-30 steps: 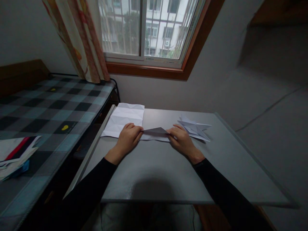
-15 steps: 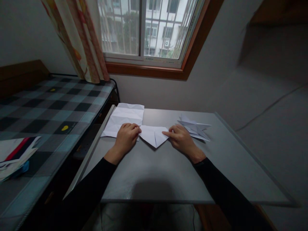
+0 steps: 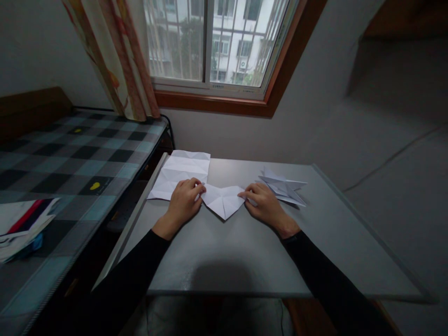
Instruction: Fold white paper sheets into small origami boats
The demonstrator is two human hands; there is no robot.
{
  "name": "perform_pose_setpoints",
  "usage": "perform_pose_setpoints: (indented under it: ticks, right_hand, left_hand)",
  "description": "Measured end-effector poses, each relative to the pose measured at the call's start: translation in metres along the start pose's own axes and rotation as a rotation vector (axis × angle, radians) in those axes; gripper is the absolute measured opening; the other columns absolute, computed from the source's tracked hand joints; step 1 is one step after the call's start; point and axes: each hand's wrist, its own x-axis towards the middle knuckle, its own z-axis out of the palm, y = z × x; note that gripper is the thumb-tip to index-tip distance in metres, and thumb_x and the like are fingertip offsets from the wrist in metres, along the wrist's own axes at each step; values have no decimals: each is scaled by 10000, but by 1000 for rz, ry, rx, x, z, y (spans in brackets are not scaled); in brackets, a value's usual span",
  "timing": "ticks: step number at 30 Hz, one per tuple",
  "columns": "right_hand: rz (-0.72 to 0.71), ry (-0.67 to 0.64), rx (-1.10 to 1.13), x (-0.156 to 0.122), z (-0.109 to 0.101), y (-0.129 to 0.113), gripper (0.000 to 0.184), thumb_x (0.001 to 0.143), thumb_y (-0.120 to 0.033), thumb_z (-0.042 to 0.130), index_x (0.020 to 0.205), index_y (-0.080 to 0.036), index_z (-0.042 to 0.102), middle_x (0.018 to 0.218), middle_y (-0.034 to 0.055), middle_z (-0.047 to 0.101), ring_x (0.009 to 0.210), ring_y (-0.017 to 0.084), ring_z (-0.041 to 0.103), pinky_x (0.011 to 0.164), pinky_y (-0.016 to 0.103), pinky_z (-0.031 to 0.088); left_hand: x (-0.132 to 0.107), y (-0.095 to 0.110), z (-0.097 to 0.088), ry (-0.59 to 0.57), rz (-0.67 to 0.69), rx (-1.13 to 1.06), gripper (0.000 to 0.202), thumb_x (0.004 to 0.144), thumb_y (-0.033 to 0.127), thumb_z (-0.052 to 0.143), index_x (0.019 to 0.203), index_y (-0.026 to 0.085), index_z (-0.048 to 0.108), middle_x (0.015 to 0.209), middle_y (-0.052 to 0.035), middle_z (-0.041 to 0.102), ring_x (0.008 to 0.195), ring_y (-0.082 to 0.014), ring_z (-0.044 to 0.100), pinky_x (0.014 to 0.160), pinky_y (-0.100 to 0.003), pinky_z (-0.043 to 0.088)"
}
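Observation:
A folded sheet of white paper [image 3: 223, 199], its point facing me, spans the gap between my hands over the table. Its left corner is pinched by my left hand [image 3: 185, 198], fingers closed. At the right corner, my right hand [image 3: 261, 200] grips with thumb and index finger. The paper's top edge dips at the middle, where a crease runs down. Behind my left hand lies a creased white sheet [image 3: 185, 163], opened out. Several folded white paper pieces [image 3: 283, 186] lie just beyond my right hand.
The grey table [image 3: 238, 252] reaches to the wall below a window [image 3: 206, 46]. To the left is a bed [image 3: 94, 144] with a checked cover, with printed papers [image 3: 24, 224] on it. A curtain [image 3: 122, 70] hangs beside the window.
The folded paper's top edge has gone from nearly straight to dipped at the middle, and its lower point has come slightly nearer me. My right index finger has drawn in to the corner.

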Motion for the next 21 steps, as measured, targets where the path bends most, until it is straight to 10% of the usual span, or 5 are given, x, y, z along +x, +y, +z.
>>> perform_pose_setpoints:
  ticks: [7, 21]
  right_hand:
    - [34, -34, 144, 0, -5, -6, 579, 837, -159, 739, 1401, -257, 648, 1553, 142, 661, 1371, 391, 641, 1241, 631, 438]
    - [38, -94, 338, 2, -13, -5, 463, 868, -149, 661, 1319, -234, 719, 1279, 131, 756, 1204, 351, 689, 1087, 564, 552]
  left_hand:
    - [0, 0, 2, 30, -40, -52, 316, 894, 139, 687, 1192, 241, 706, 1547, -141, 635, 1291, -366, 666, 1087, -544, 540]
    - [-1, -1, 5, -106, -87, -150, 164, 985, 218, 635, 1138, 223, 695, 1123, -89, 812, 1114, -329, 755, 1045, -523, 528]
